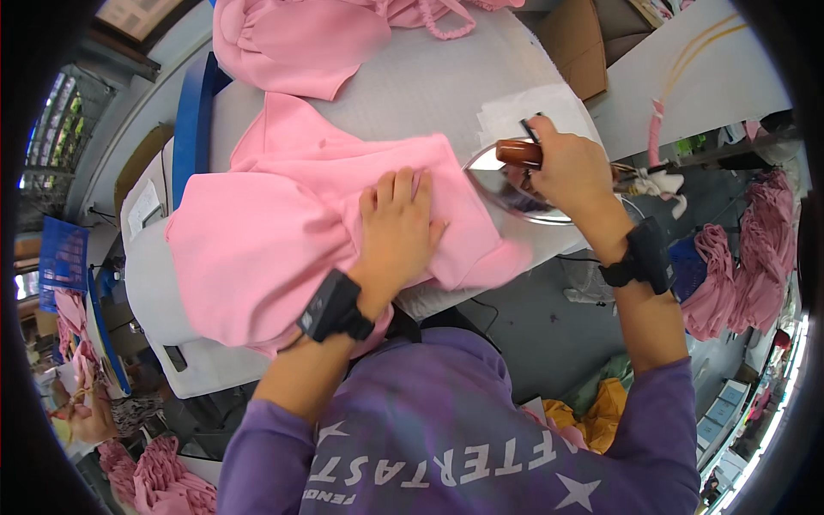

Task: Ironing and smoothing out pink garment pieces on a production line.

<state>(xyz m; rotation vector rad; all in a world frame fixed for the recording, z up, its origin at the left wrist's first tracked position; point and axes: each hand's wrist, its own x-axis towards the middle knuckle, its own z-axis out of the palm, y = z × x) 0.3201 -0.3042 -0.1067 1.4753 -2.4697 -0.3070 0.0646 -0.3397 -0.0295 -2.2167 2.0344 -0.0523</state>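
My left hand (398, 228) lies flat on a pink garment (257, 238), its fingers slightly spread over gathered folds. The garment is spread across a pale padded ironing table (412, 84), and one end reaches the table's near edge. In my right hand (570, 164) is the handle of a steam iron (518, 154) with a shiny metal body. The iron stands just right of the cloth, beside a white sheet (508, 106). Much of its handle is hidden by my fingers, and I cannot tell whether its edge touches the garment.
More pink garments (302, 38) lie at the table's far end. A blue panel (193, 129) stands along the left side. Yellowish tubing (689, 51) and a wrapped cord (655, 132) are at the right. Pink garments (763, 251) hang by a blue basket (692, 270). Another person (90, 412) is at lower left.
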